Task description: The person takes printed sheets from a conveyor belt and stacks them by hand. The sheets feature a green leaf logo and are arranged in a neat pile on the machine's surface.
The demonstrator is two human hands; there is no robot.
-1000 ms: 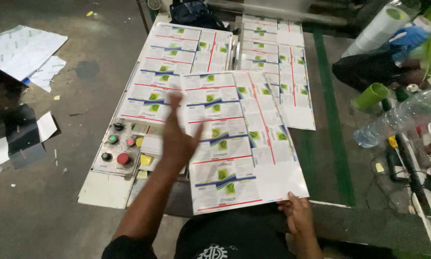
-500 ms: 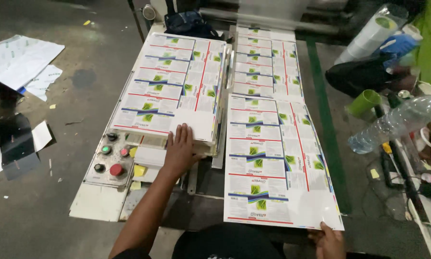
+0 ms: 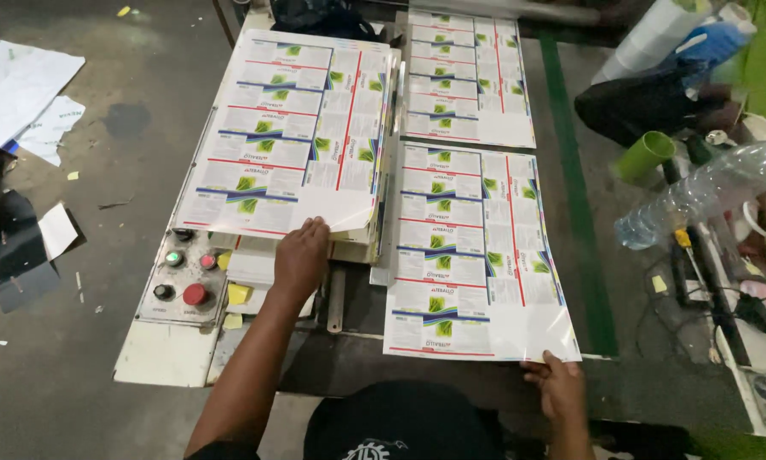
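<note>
Printed sheet (image 3: 476, 255), near corner pinched by right hand (image 3: 555, 385) fingers, left hand (image 3: 300, 258) flat on stack (image 3: 298, 136)

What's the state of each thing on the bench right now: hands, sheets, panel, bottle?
left hand: flat, palm down on the near edge of the sheet stack.
right hand: pinching the near right corner of the single sheet.
sheet stack: piled, lying flat.
single printed sheet: lying flat on the bench, near edge held.
far sheet: lying flat, untouched.
control panel: green button lit.
plastic bottle: on its side.
green cup: tipped over.
</note>
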